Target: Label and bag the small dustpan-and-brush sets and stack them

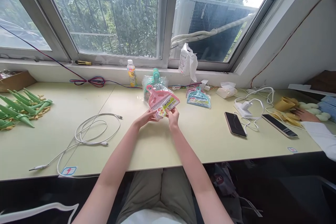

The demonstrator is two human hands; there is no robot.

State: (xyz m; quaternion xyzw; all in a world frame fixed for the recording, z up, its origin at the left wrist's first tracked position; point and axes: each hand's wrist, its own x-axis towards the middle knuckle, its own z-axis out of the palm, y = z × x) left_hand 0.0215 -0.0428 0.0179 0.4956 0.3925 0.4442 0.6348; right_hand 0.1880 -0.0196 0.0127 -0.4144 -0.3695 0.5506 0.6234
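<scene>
Both my hands hold a pink mini dustpan-and-brush set (160,102) with a yellow label, just above the pale green table (183,143). My left hand (147,116) pinches its lower left edge. My right hand (173,115) grips its lower right corner by the label. Right behind it stands a clear plastic bag (153,82) holding more sets, green ones on top. A blue set (198,98) in its wrapper lies flat on the table to the right.
A white cable (90,133) coils at left, green plastic pieces (18,110) lie far left. A small bottle (131,73) stands by the window. Two phones (235,124) (279,125), a charger and yellow items lie right, where another person's hand (304,114) rests.
</scene>
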